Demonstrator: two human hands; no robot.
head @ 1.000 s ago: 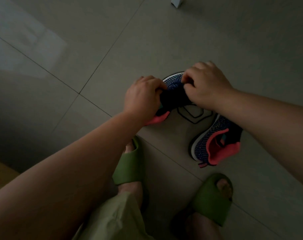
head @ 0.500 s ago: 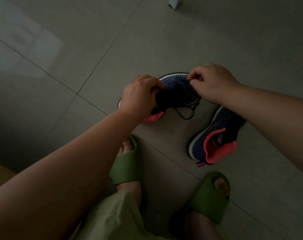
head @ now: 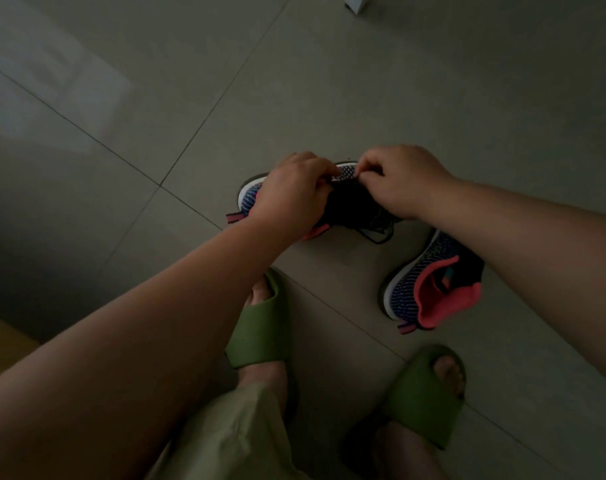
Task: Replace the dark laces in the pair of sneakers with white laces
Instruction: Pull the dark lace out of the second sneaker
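Note:
Two dark blue knit sneakers with pink lining stand on the tiled floor. The left sneaker (head: 249,199) lies under both my hands. My left hand (head: 291,195) grips its upper near the tongue, and my right hand (head: 402,181) pinches the dark lace (head: 377,233) near the toe end. Loose loops of that lace trail onto the floor below my right wrist. The right sneaker (head: 429,289) stands apart, under my right forearm, its pink opening facing me. No white laces are in view.
My feet in green slides (head: 260,327) (head: 422,393) are planted just below the sneakers. A pale object's corner (head: 355,3) shows at the top edge. A wooden edge (head: 0,334) sits at the far left. The scene is dim.
My right hand moved left, back to the sneaker's toe end close to my left hand. The sneaker turned a little, so more of its heel side shows at the left.

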